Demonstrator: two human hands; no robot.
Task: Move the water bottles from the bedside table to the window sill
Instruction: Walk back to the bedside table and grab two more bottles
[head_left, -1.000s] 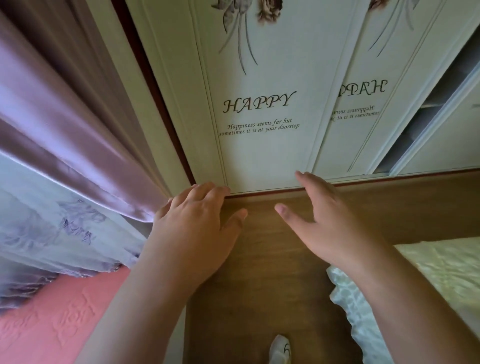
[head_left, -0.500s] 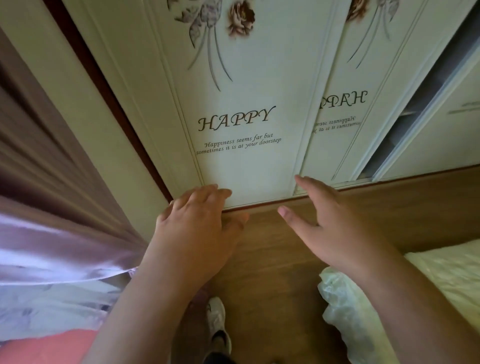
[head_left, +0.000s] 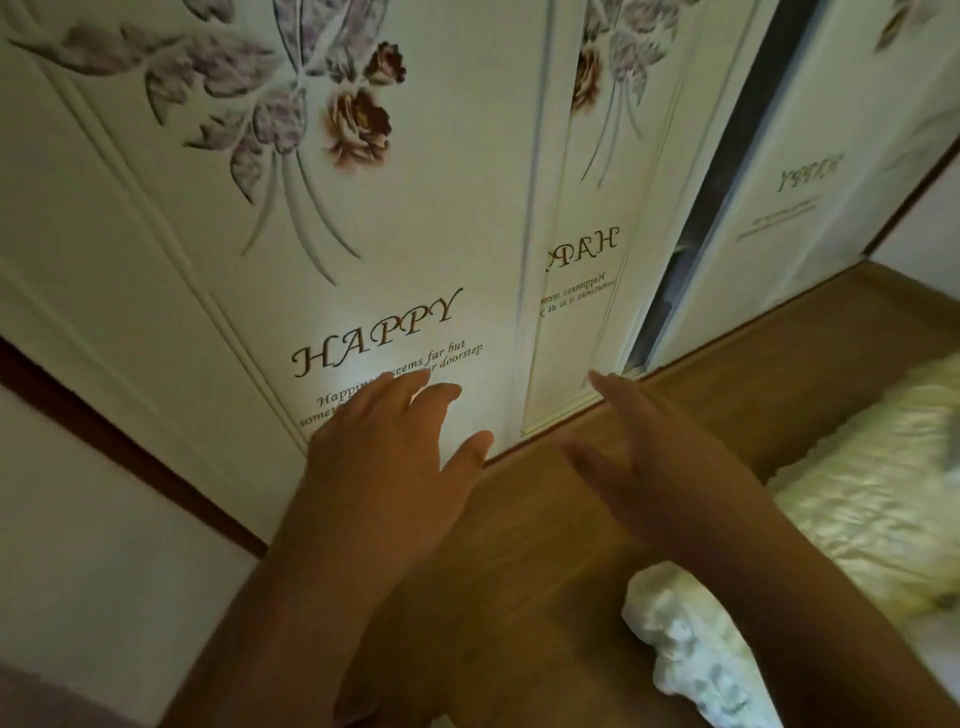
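Wood-grain flooring (head_left: 701, 415) runs below both hands, which are held out ahead at about the same level. Left hand (head_left: 384, 457) is palm down with its fingers extended and slightly spread, thumb out to the right, grasping nothing; its fingertips overlap the lower print on the wardrobe door (head_left: 363, 260), though contact with the panel cannot be confirmed. Right hand (head_left: 644, 457) is turned edge-on, fingers straight and together, pointing toward the base of the doors, also empty. Both forearms enter from the bottom edge. Wardrobe door is cream, with raised flower decoration and the word "HAPPY" above smaller script; a neighbouring mirrored panel (head_left: 587, 270) repeats the lettering reversed, and a dark gap (head_left: 711, 208) shows between sliding panels. Pale quilted bedding (head_left: 872, 499) lies at right, its edge cut off by the frame. White wall (head_left: 88, 519) with dark trim fills the lower left. No water bottles, bedside table or window sill appear in view.
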